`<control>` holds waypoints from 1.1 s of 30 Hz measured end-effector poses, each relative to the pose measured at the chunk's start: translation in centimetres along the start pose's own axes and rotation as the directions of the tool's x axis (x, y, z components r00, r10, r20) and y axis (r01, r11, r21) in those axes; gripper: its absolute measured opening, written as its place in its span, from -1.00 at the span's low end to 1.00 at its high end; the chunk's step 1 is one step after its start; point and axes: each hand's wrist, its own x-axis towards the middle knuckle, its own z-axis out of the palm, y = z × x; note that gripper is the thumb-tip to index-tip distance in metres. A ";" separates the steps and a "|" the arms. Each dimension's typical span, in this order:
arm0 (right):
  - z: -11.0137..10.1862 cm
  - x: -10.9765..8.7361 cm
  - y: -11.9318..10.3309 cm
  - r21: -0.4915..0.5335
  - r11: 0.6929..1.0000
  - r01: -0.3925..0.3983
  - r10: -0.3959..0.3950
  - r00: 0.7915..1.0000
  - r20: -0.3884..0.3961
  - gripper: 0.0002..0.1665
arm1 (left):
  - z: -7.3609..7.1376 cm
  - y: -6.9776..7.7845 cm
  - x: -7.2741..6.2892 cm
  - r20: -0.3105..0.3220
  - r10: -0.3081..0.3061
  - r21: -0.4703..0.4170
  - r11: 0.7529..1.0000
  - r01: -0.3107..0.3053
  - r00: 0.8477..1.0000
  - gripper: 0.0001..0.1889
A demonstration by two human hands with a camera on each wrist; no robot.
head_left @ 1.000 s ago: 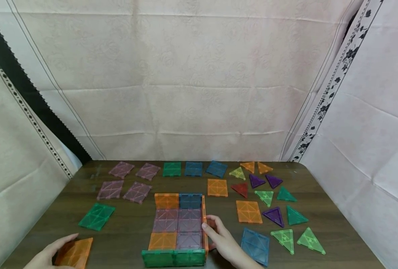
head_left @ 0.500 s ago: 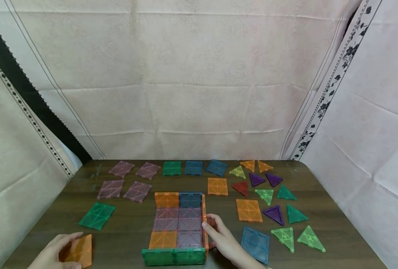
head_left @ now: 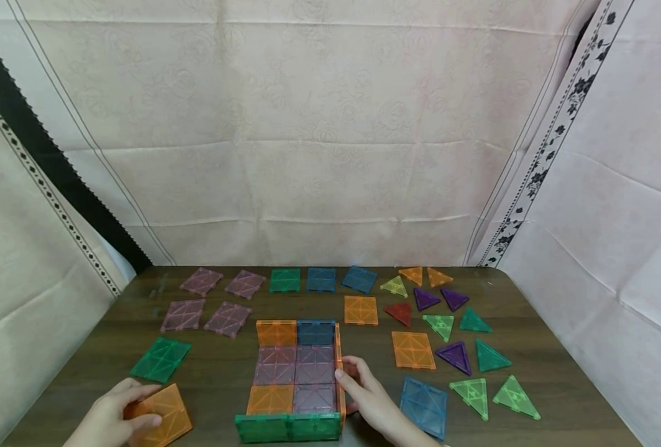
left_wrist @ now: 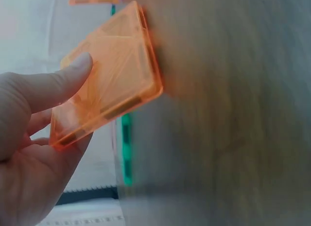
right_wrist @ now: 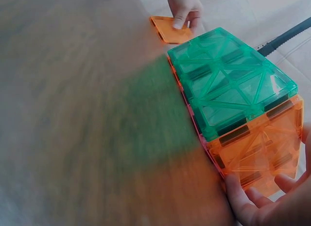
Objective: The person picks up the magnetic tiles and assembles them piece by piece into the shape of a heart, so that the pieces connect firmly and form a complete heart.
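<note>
My left hand (head_left: 109, 415) pinches an orange square magnetic tile (head_left: 168, 411), thumb on its face, above the table at front left. In the left wrist view the tile (left_wrist: 114, 65) is tilted, its corner near the wood. An open-topped magnetic-tile box stands at front centre, with a green front wall (head_left: 288, 428), an orange and a blue back tile, and a floor of purple tiles (head_left: 315, 398) and one orange. Its left side has no wall. My right hand (head_left: 371, 397) rests fingertips and thumb against the outside of the orange right wall (right_wrist: 262, 148).
A green square tile (head_left: 161, 360) lies just beyond my left hand, with several purple squares (head_left: 182, 315) behind it. Green and blue squares line the back. To the right lie orange squares (head_left: 413, 351), a large blue tile (head_left: 423, 408) and several coloured triangles (head_left: 487, 357).
My left hand has moved right and slightly forward with the orange tile, turning it so more of its face shows. My right hand and the box have stayed in place.
</note>
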 end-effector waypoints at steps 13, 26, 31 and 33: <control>0.0 0.1 0.1 -0.005 1.000 -0.008 0.008 1.000 -0.004 -0.27 | 2.2 5.0 1.8 0.111 -0.004 -0.341 0.939 0.041 0.994 -0.68; -0.1 0.1 0.1 -0.008 1.000 -0.010 0.010 1.000 -0.005 -0.27 | 4.9 8.4 2.9 0.092 -0.106 -0.397 0.908 0.133 0.990 -0.63; -0.1 0.2 0.2 -0.001 1.000 -0.015 0.015 1.000 -0.002 -0.27 | 5.7 9.6 3.4 0.020 -0.225 -0.322 0.921 0.219 0.974 -0.67; -0.1 0.2 0.2 -0.002 1.000 -0.016 0.016 1.000 -0.001 -0.27 | 6.0 9.8 3.5 0.009 -0.241 -0.315 0.921 0.231 0.971 -0.68</control>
